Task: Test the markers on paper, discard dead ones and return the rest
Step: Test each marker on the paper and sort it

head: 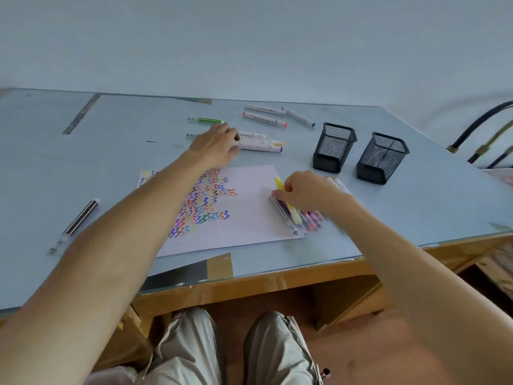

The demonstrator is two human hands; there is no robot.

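Pale blue counter (402, 207): white paper sheet (249, 218) near front edge, left half dense with coloured squiggles.

Two black mesh pen cups (334, 147), apparently empty, right of sheet.

Left hand (215, 144) flat over white double-ended markers (261, 144), long axes left-right; grip looks loose, hold uncertain.

Right hand (305, 190), grip pinched on yellow slim marker (280, 184), tip up and away; beside row of slim pastel markers (299, 218) on sheet's right edge, axes diagonal, ends toward front.

Risks: sleeve-less forearm smearing wet ink; nudged row rolling off front edge; tested and untested piles mixing.
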